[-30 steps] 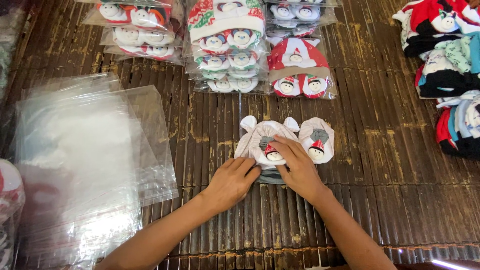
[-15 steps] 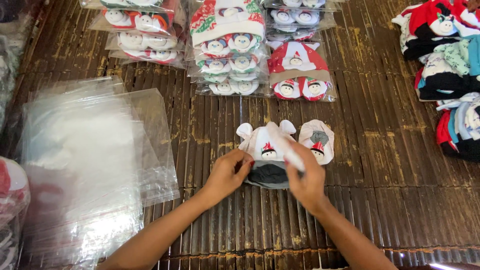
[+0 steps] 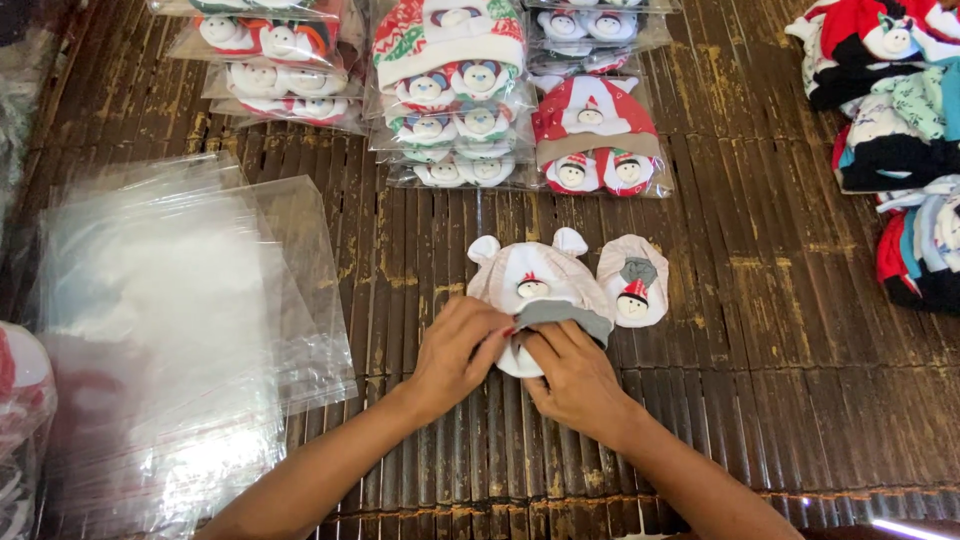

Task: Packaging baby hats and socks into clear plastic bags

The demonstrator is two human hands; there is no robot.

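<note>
Set in hand: small baby cap (image 3: 540,285), pale w/ two ear nubs, a little snowman face and a grey band; lies flat on the slat mat (image 3: 780,330), mid-frame, just above both hands.
Under cap: a small white piece (image 3: 517,360) pokes out below the grey band, betw the two hands; looks like a mitten or bootie, can't tell which.
Beside cap: a matching mitten (image 3: 633,280), pale w/ snowman face, touching the cap's right edge.
Left hand (image 3: 455,355): fingers curled onto the cap's lower left edge and the white piece, pinching; closed on fabric, nothing else held.
Right hand (image 3: 575,375): fingers bent over the white piece below the band, pressing/tucking; closed on it, as far as visible.
Step (judgement): arranging the set, tucking the small piece under the cap so the lot stacks neat; not bagged yet.
Next move calls for (judgement): keep the stack squared while lifting, so mitten and white piece don't slip; a sleeve must be opened w/ one hand.
Clear bags (image 3: 170,330): loose pile of plastic sleeves, well left of the hands, overlapping.
Packed sets (image 3: 455,95): bagged caps stacked along the top edge, near the cap but apart.
Red packed set (image 3: 597,140): just above the cap.
Loose caps (image 3: 890,130): heap at far right, well apart.
</note>
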